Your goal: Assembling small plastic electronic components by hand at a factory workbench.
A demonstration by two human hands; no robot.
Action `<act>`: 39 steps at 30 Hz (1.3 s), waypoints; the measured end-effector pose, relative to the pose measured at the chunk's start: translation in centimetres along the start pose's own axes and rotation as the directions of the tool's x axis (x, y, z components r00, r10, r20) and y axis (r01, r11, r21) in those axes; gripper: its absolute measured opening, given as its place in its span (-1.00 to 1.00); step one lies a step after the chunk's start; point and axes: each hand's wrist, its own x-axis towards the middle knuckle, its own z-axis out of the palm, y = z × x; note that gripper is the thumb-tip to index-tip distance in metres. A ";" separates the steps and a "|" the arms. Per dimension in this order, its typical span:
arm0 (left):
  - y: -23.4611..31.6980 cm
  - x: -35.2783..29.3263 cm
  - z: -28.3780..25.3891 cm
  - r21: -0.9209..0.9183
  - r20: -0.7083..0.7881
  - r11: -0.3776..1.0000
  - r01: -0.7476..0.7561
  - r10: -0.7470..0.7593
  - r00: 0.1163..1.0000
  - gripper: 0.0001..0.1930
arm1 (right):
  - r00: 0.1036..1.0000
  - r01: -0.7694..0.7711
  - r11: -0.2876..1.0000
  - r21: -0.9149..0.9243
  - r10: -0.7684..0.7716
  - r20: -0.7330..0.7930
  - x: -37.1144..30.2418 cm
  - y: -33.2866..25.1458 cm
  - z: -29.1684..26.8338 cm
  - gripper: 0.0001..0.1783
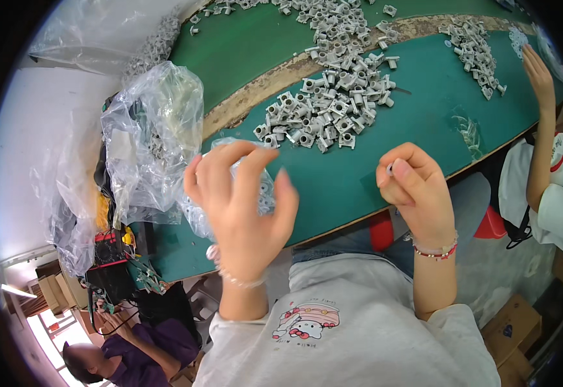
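My left hand point(246, 209) hovers over the near left of the table with its fingers spread and slightly smeared by motion; nothing shows in it. Partly hidden behind it lies a clear plastic bag point(266, 195) with small pale pieces in it. My right hand point(422, 193), farther right above the table's near edge, is closed in a pinch. Between its thumb and finger shows a small white round piece point(390, 169) with a dark centre. Beyond both hands spreads a heap of grey tube-shaped fittings point(333, 109) with flat flanges.
The green table point(320, 200) has a curved, worn strip point(255, 90) across it. Large clear bags point(155, 129) stand at the left beside a black and red device point(110, 250). Another fittings pile point(475, 55) lies at far right, near a co-worker's arm point(541, 129). Someone in purple point(159, 351) works at lower left.
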 end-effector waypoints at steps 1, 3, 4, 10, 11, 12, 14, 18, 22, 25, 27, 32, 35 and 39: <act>0.6 0.8 0.8 0.157 -0.005 0.986 -0.059 0.060 0.998 -0.70 | 1.000 -0.002 1.000 -0.001 0.002 -0.031 -0.2 0.2 0.3 -0.81; 0.3 1.7 1.7 0.210 0.127 0.973 -0.098 0.072 0.989 -0.72 | 0.998 0.002 1.000 0.002 -0.002 -0.069 -0.9 0.1 0.9 -0.83; -0.2 1.7 1.9 0.204 0.182 0.973 -0.110 0.072 0.981 -0.73 | 0.994 0.012 1.000 0.009 -0.011 -0.111 -1.3 0.0 1.1 -0.85; -0.4 0.7 3.4 0.137 0.126 0.990 -0.029 0.011 0.992 -0.73 | 0.988 -0.034 0.991 -0.126 0.014 -0.151 -3.5 -0.3 -0.3 -0.88; 0.1 0.6 3.2 0.071 0.109 0.997 -0.027 0.019 0.994 -0.72 | 0.987 -0.036 0.992 -0.123 0.016 -0.158 -3.5 -0.2 -0.3 -0.88; 0.5 0.3 3.3 -0.129 0.097 0.992 0.012 0.001 0.995 -0.73 | 0.984 0.009 0.984 -0.177 -0.040 -0.174 -3.3 0.1 -0.1 -0.88; 1.7 -0.5 3.8 -0.484 0.101 0.874 0.041 0.009 0.995 -0.78 | 0.977 0.047 0.972 -0.230 -0.093 -0.193 -2.9 0.6 0.5 -0.88; 4.0 -2.1 5.1 -0.802 0.384 0.467 0.372 -0.074 0.920 -0.94 | 0.995 0.064 0.977 -0.202 -0.079 -0.067 -1.8 1.5 1.6 -0.90; 5.0 -2.2 6.6 -0.784 0.321 0.512 0.350 -0.148 0.935 -0.92 | 0.979 0.124 0.981 -0.148 -0.146 -0.145 -1.3 2.1 1.5 -0.91; 5.0 -2.3 6.9 -0.657 0.221 0.728 0.194 -0.059 0.973 -0.75 | 0.973 0.191 0.963 -0.189 -0.211 -0.097 -1.3 2.3 1.2 -0.91; 5.3 -2.5 6.8 -0.774 0.353 0.485 0.408 -0.205 0.913 -0.68 | 0.959 0.183 0.941 -0.284 -0.234 -0.159 -1.2 2.4 2.0 -0.90; 5.1 -2.3 5.5 -0.778 0.379 0.497 0.385 -0.118 0.918 -0.63 | 0.953 0.165 0.966 -0.199 -0.208 -0.219 -1.5 2.4 2.2 -0.89; 4.5 -2.4 5.2 -0.784 0.502 0.315 0.534 -0.184 0.845 -0.66 | 0.973 0.136 0.985 -0.102 -0.153 -0.175 -1.9 1.9 1.2 -0.88; 4.3 -2.1 5.3 -0.773 0.582 0.149 0.617 -0.222 0.782 -0.66 | 0.938 0.193 0.960 -0.202 -0.241 -0.250 -2.0 1.6 1.8 -0.88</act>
